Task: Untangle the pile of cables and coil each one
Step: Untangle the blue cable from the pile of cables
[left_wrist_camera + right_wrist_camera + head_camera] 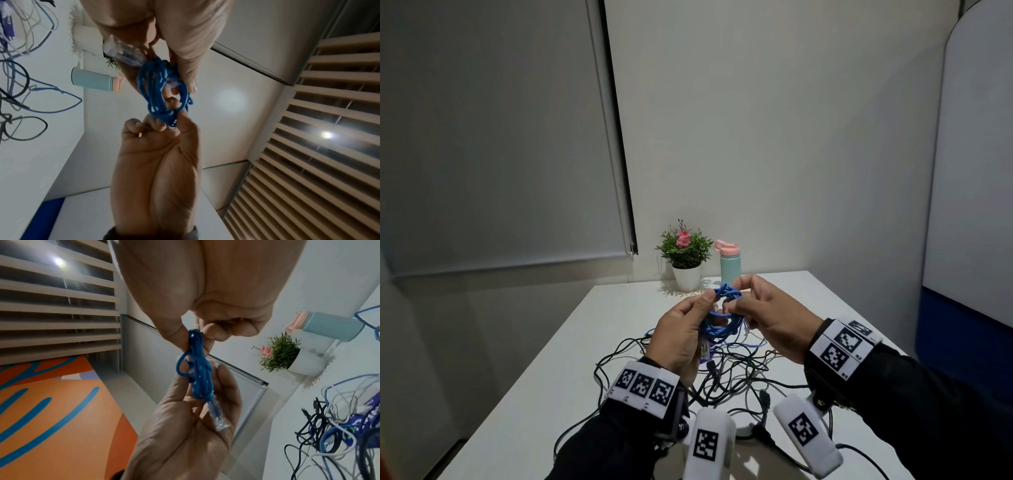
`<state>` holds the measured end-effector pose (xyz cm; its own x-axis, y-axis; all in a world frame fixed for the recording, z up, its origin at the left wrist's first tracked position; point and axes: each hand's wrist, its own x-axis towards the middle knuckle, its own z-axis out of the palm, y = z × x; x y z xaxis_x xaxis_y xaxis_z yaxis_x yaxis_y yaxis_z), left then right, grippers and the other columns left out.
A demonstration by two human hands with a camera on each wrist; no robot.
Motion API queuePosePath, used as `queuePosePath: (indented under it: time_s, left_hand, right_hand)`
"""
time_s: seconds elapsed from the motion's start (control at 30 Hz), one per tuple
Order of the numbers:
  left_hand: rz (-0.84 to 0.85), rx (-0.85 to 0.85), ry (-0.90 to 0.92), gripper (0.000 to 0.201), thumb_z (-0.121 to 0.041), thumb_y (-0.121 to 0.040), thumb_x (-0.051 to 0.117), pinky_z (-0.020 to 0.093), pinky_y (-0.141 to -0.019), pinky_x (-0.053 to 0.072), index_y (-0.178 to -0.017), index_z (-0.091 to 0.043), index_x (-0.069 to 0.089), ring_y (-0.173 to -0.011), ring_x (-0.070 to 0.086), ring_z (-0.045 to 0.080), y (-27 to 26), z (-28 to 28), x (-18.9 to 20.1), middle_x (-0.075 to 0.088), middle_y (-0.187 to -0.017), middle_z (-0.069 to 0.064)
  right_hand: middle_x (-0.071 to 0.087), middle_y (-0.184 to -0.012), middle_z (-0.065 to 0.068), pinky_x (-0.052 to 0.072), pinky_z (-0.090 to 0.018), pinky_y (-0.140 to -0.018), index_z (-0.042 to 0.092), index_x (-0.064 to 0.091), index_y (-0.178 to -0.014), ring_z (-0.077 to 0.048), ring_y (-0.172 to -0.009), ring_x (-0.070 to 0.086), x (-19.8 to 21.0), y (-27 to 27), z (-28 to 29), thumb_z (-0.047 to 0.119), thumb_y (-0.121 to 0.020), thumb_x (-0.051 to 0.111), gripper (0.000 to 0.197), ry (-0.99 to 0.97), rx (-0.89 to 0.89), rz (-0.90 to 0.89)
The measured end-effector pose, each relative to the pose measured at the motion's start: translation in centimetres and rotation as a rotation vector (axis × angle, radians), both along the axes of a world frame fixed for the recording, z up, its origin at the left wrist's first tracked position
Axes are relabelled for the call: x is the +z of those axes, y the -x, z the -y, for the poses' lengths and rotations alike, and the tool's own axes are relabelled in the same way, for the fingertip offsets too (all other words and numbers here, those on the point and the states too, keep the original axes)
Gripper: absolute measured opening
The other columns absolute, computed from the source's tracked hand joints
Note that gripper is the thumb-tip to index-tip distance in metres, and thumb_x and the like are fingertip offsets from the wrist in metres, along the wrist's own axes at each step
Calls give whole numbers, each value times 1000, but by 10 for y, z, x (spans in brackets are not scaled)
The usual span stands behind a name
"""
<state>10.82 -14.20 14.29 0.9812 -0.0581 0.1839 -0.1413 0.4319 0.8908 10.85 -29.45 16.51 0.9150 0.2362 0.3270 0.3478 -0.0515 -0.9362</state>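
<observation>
Both hands, left hand [681, 337] and right hand [770, 318], have a pinching grip on the nearly coiled blue cable [722, 313]; remaining tangle [726, 373] on the bench [544, 387] looks untouched.

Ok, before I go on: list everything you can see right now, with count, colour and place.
blue cable: one, bright blue, bundled in loops, held above the table between both hands; clear plug at one end.
cable pile: count cannot be told, black, white, grey and blue strands tangled, on the table below the hands.
potted plant: one, green with pink flowers, white pot, far end of table.
bottle: one, mint green with pink lid, right of the plant.
table: one, white.
roller blind: one, grey, on the left.
left hand: pinches the bundle.
right hand: pinches the bundle's top.
</observation>
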Motion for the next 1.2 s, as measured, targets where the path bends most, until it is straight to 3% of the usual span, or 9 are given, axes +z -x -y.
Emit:
queuePosePath:
  time_s: [0.17, 0.27, 0.33, 0.47, 0.57, 0.7, 0.93, 1.07, 1.2]
  left_hand:
    - [-24, -122, -1, 37, -30, -92, 62, 35, -67, 43, -115, -1, 61, -63, 54, 19, 3, -3, 1, 55, -69, 4]
    - [-29, -207, -105, 34, -27, -96, 65, 36, -68, 41, -117, -1, 59, -71, 55, 22, 4, -9, -1, 56, -70, 3]
    - [17, -259, -260, 40, -11, -82, 70, 34, -70, 39, -118, -2, 56, -72, 54, 19, 5, -12, -3, 56, -74, 3]
    - [150, -199, -612, 60, 14, -78, 58, 36, -86, 50, -124, -25, 55, -96, 65, 12, 8, -12, -8, 60, -109, 3]
    - [165, -247, -564, 62, 7, -82, 63, 38, -89, 55, -130, -31, 53, -100, 68, 16, 13, -9, -21, 63, -116, 12]
    - [150, -303, -658, 56, 0, -84, 71, 28, -88, 54, -131, -24, 52, -89, 64, 6, 18, -20, -49, 62, -101, 1]
    - [19, -339, -1004, 20, -18, -91, 73, 28, -96, 54, -111, -19, 69, -102, 69, 12, 25, -58, -101, 74, -108, 2]
    - [-172, -363, -951, 18, -25, -88, 74, 22, -76, 49, -106, -21, 73, -90, 68, 16, 24, -65, -123, 76, -104, 3]
    - [-279, -410, -855, 21, -25, -88, 74, 16, -81, 50, -109, -21, 74, -105, 70, 13, 16, -72, -132, 77, -108, 4]
  right_hand:
    - [67, -79, 3, 40, -8, -59, 15, 52, -108, 4, -64, 57, -5, -3, 5, 5, -94, 56, 19, 130, -42, 91]
    - [66, -84, -1, 41, -15, -63, 16, 52, -105, -2, -67, 56, -7, -2, 8, 4, -93, 57, 18, 190, -42, 119]
    - [64, -86, -1, 44, -19, -61, 12, 52, -104, -9, -69, 55, -11, 0, 10, 0, -93, 57, 18, 186, -38, 144]
    - [56, -81, -8, 45, -29, -55, 7, 50, -104, -20, -64, 52, -10, -1, 17, -3, -94, 57, 16, 41, -100, 141]
    - [57, -82, -12, 47, -33, -57, 10, 53, -105, -23, -66, 54, -12, -2, 27, 1, -93, 61, 17, 78, -99, 96]
    - [59, -73, -8, 50, -28, -52, 7, 55, -103, -17, -54, 58, -37, -3, 57, -1, -90, 64, 19, 279, -105, -31]
    - [59, -68, -15, 57, -33, -51, 3, 53, -95, -18, -47, 56, -84, -45, 133, -6, -88, 61, 14, 371, -456, -308]
    - [56, -62, -18, 58, -51, -70, 5, 51, -81, -26, -51, 54, -91, -81, 154, -7, -88, 61, 17, 331, -577, -413]
    - [53, -58, -13, 55, -51, -81, 7, 50, -62, -24, -51, 53, -86, -112, 161, -7, -89, 59, 31, 270, -620, -459]
